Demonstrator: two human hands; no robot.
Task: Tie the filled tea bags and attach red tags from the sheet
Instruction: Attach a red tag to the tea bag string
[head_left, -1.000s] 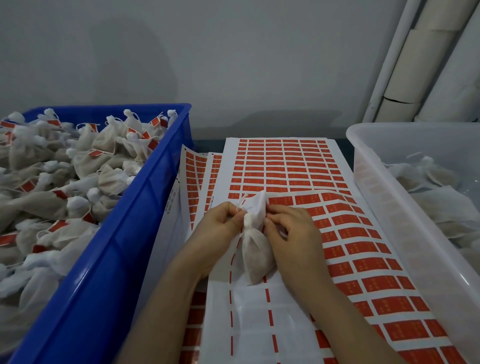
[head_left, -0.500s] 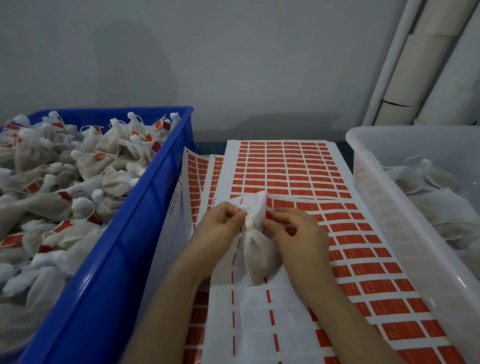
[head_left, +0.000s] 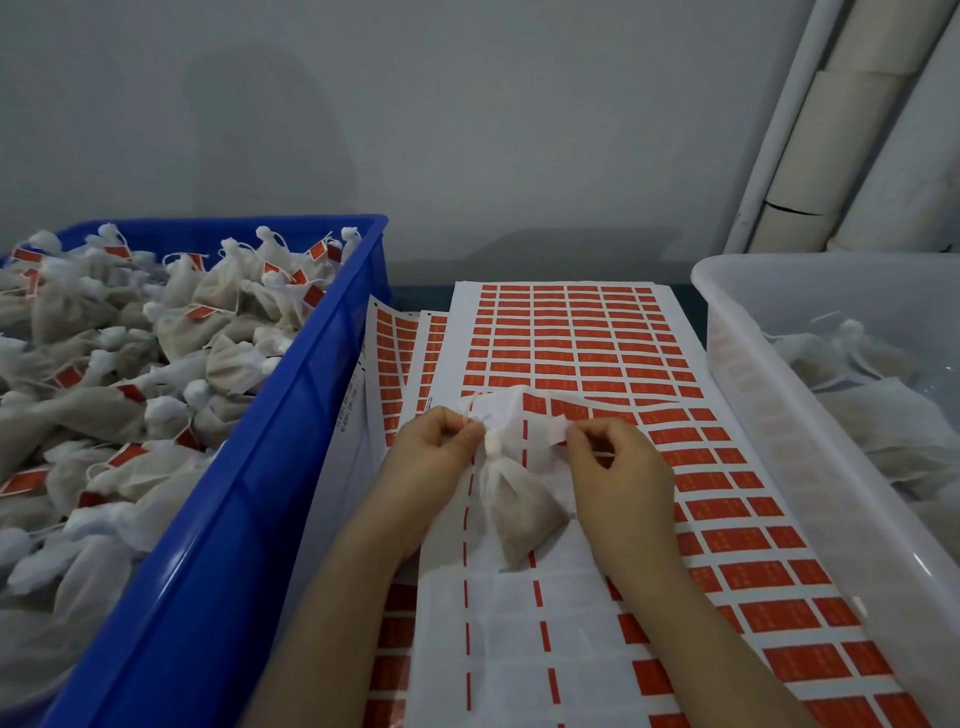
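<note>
Grey wall behind, tag sheet (head_left: 566, 338) between blue bin (head_left: 291, 467) and clear bin (head_left: 779, 395), left hand (head_left: 436, 457) and right hand (head_left: 618, 478) pinching tea bag (head_left: 519, 499) strings, hands apart from both bin edges

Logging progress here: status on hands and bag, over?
Left hand and right hand pinching strings at the bag neck. No tag on it yet. Nothing in the way.

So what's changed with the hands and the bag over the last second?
The right hand has drawn away to the right of the tea bag, pinching what looks like the string. The left hand still pinches the neck. The bag stays over the tag sheet; both bins unchanged.
</note>
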